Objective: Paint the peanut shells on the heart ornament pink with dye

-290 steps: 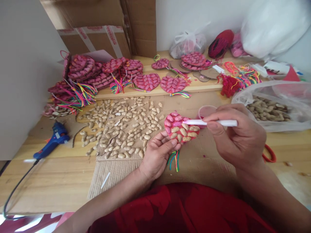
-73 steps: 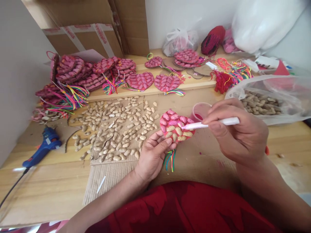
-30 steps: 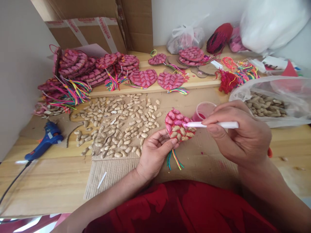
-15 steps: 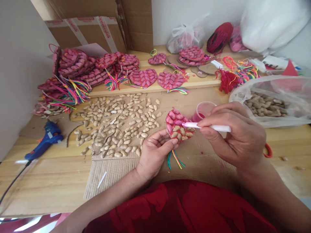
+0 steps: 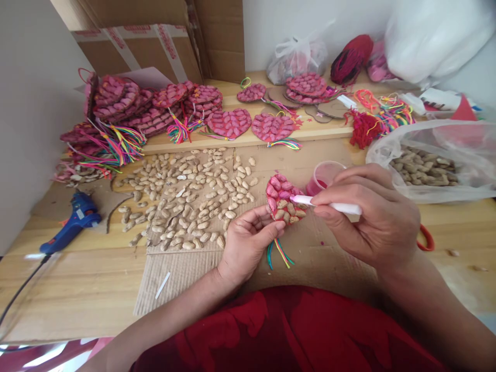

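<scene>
Two hands [image 5: 250,243] [image 5: 370,217], left round peanut heart [image 5: 282,202], right round white stick [image 5: 346,207]; cardboard [image 5: 325,151] over wooden table [image 5: 96,297], pale wall [image 5: 263,31] behind.

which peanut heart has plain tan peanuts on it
The peanut heart in the left hand: its lower peanuts are tan; the shelf hearts look all pink.

Hands: 2, left hand [image 5: 250,245] and right hand [image 5: 370,214]
Peanut heart [image 5: 284,196] at centre: 1
White pen-like tool [image 5: 304,199] at centre: 1
Plastic cup [image 5: 313,182] right of centre: 1
Front-row hearts [image 5: 229,124], upper centre: 2
Stacked hearts [image 5: 114,98], upper left: several, overlapping too much to count
Loose peanuts [image 5: 203,213], left of centre: too many to count
Blue glue gun [image 5: 73,223], left: 1
Red-and-black yarn skein [image 5: 351,59], upper right: 1
</scene>
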A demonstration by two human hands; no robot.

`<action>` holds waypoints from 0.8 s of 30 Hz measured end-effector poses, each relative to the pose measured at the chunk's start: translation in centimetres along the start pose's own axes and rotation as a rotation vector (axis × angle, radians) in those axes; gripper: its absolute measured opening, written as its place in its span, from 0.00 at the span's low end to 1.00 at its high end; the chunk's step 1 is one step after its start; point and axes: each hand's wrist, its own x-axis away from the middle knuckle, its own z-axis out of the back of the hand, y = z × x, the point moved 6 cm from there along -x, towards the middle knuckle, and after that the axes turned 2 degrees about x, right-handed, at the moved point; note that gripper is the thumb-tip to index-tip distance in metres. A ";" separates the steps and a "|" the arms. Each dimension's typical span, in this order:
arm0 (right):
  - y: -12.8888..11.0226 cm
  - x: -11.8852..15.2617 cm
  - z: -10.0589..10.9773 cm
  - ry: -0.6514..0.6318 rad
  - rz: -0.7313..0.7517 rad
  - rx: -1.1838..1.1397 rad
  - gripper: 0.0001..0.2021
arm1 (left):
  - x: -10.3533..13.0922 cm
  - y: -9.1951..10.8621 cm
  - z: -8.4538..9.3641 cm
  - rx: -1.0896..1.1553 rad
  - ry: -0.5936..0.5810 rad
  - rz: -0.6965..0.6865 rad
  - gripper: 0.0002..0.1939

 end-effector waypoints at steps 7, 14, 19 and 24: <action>0.0 -0.2 0.8 0.078 -0.065 -0.070 0.04 | -0.1 -0.1 0.1 0.016 -0.008 -0.010 0.15; 4.1 1.1 3.1 0.321 -0.418 0.159 0.03 | 0.0 -0.1 0.3 0.029 0.026 0.014 0.15; 5.7 0.9 1.4 0.087 -0.399 0.312 0.08 | 0.0 0.1 0.3 0.042 0.047 0.006 0.13; 6.4 1.3 0.1 -0.018 -0.410 0.423 0.10 | 0.1 0.2 0.2 0.048 0.031 0.002 0.13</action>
